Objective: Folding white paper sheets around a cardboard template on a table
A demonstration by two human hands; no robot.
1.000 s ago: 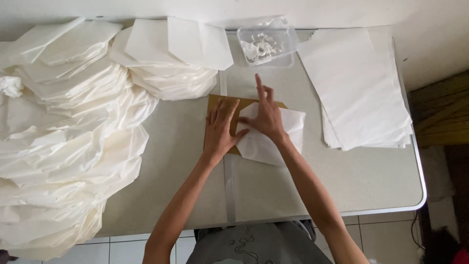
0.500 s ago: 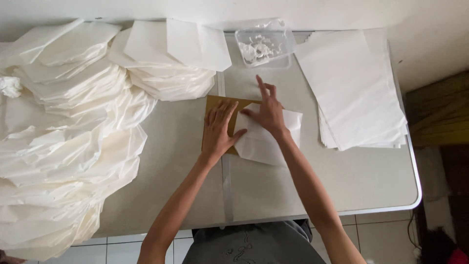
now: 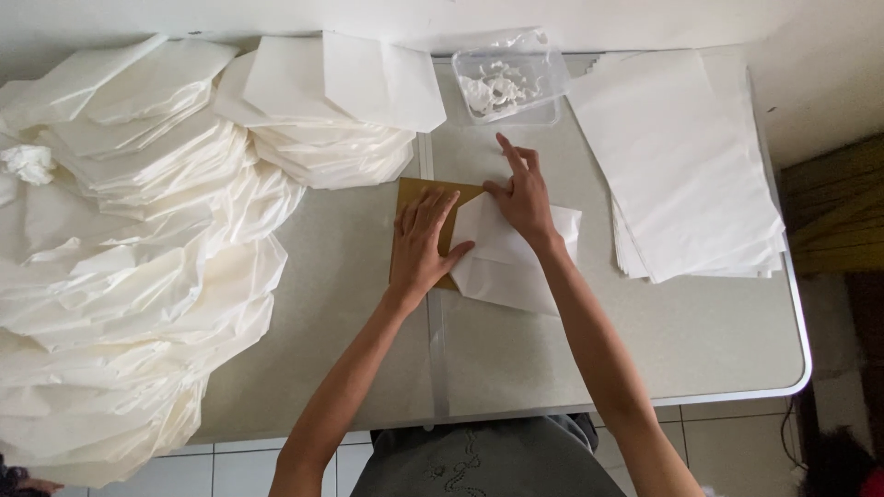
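A white paper sheet (image 3: 511, 258) lies near the middle of the grey counter (image 3: 700, 340), partly folded over a brown card (image 3: 407, 198) whose upper left corner and left edge show from under it. The left hand (image 3: 422, 241) lies flat on the card and the sheet's left edge, fingers spread and pressing down. The right hand (image 3: 523, 191) rests on the sheet's upper part, fingers loosely together, the forefinger stretched out toward the far side; it pinches nothing that can be seen. Just beyond the right hand stands a clear plastic tub (image 3: 512, 85) holding crumpled white scraps. To the right, close to the sheet but apart from it, lies a flat stack of white sheets (image 3: 681, 156), reaching to the counter's right edge. To the far left of the card sits a pile of folded white paper pieces (image 3: 322, 110), and past it a larger heap of the same folded paper (image 3: 110, 304) covers the counter's left side and hangs over its near edge. Tiled floor (image 3: 230, 465) shows below the counter.
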